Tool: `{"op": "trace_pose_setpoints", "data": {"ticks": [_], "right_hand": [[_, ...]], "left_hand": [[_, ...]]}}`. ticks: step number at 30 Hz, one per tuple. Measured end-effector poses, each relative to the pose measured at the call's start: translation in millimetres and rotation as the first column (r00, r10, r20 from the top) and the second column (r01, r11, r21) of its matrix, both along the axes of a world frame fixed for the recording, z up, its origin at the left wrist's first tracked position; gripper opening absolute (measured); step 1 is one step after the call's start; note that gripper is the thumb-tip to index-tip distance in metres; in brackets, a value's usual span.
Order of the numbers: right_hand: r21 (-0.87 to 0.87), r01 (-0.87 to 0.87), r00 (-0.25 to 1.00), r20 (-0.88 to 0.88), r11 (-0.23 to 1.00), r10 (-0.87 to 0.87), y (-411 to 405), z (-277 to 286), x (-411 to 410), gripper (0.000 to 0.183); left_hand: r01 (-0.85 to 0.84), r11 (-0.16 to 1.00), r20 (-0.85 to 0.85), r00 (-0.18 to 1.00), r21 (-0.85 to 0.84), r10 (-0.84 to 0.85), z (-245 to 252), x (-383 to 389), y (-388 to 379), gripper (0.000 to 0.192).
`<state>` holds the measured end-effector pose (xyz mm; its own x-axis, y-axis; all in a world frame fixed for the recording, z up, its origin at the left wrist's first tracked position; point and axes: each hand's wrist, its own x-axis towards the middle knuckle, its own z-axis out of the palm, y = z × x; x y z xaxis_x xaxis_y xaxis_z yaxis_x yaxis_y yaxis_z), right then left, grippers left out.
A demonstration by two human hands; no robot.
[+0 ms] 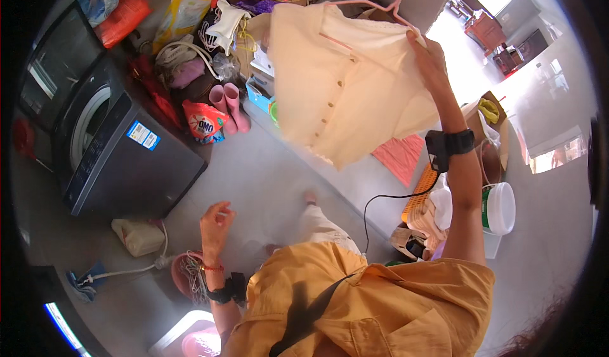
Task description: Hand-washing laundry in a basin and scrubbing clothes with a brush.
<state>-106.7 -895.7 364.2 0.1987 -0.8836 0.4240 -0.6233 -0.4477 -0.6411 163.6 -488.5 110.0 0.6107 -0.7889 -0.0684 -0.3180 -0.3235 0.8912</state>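
A cream buttoned top (347, 81) hangs spread on a pink hanger (371, 6) at the upper middle. My right hand (430, 62) grips the top's shoulder at the hanger's end. My left hand (216, 226) is low at the left, fingers curled and apart, with nothing in it; it is above the floor near a pink basket (183, 276) that holds several hangers. A dark top-loading washing machine (142, 167) stands at the left with its lid raised.
Pink boots (232, 109), a red detergent bag (203, 119) and piled bags lie beyond the washer. A beige jug (138, 237) is below it. At the right are an orange basket (417, 193) with clothes, a white bucket (502, 208) and a cardboard box (504, 133).
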Motion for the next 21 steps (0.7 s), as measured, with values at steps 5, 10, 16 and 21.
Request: {"op": "trace_pose_setpoints", "data": {"ticks": [5,10,16,21], "right_hand": [[0.022,0.090,0.989,-0.116,0.996,-0.087,-68,-49,-34,0.053],[0.061,0.086,0.988,-0.135,0.994,-0.077,-93,-109,-30,0.047],[0.277,0.103,0.990,-0.126,0.955,-0.070,-133,-214,-32,0.036],[0.373,0.016,1.000,0.008,0.928,-0.021,-138,-316,-35,0.033]], "left_hand": [[0.019,0.994,-0.083,0.997,0.110,-0.010,-23,-19,-35,0.025],[-0.058,0.991,-0.262,0.961,0.119,0.088,-55,-31,-85,0.021],[-0.062,0.990,-0.337,0.936,0.123,0.100,-66,-63,-140,0.020],[-0.034,0.935,-0.352,0.921,0.354,0.167,-76,-81,-145,0.020]]}}
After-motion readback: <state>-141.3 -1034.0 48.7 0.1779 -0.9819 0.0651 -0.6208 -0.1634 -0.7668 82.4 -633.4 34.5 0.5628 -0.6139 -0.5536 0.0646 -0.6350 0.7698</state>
